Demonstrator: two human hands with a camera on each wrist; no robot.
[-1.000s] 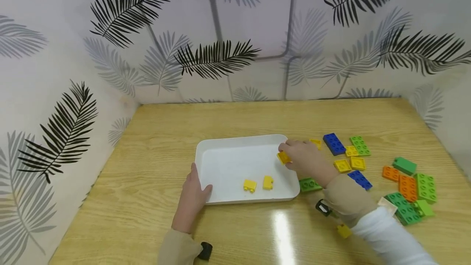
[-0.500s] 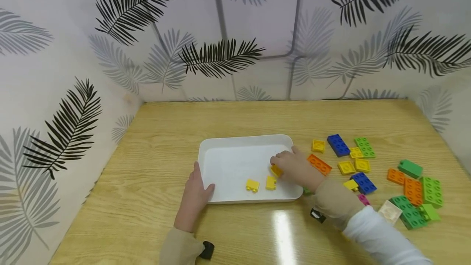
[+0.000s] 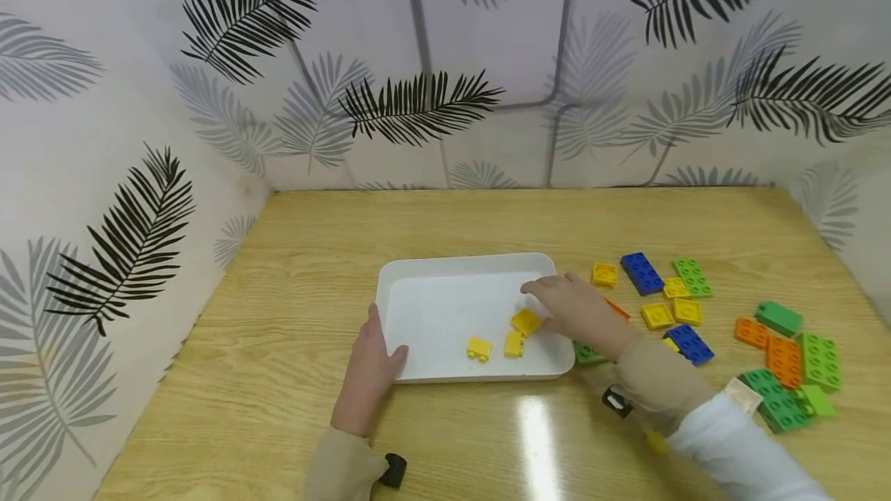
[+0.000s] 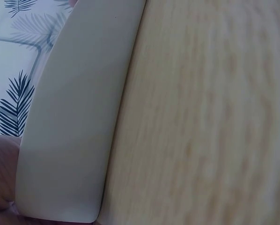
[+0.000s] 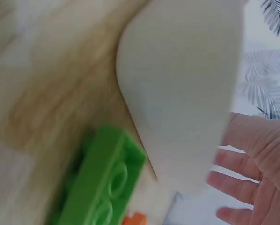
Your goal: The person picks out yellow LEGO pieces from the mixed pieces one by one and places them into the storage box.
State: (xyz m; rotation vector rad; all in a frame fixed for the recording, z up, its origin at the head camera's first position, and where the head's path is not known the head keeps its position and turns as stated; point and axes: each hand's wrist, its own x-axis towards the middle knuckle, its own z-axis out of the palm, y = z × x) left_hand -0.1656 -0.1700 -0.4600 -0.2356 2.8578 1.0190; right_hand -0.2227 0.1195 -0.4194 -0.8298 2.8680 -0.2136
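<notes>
A white tray (image 3: 459, 379) lies on the wooden table. My left hand (image 3: 369, 368) holds its near left corner, fingers along the outside of the left wall and thumb at the rim. In the left wrist view the tray's wall (image 4: 79, 108) fills the left part. My right hand (image 3: 581, 314) is over the tray's right end, fingers spread apart with nothing held. Just left of it, inside the tray, lies a yellow toy brick (image 3: 525, 322). Two other yellow bricks are in the tray, one brick (image 3: 514, 344) close by and another brick (image 3: 479, 348) farther left.
A green brick (image 5: 100, 180) lies just outside the tray's right wall, under my right forearm. Several blue, green, yellow and orange bricks (image 3: 783, 362) are scattered over the table's right side. A patterned wall covering (image 3: 445, 153) stands behind the table.
My right hand carried the yellow brick left into the tray and let go of it, then opened its fingers and drew back slightly right. The left hand stays on the tray.
</notes>
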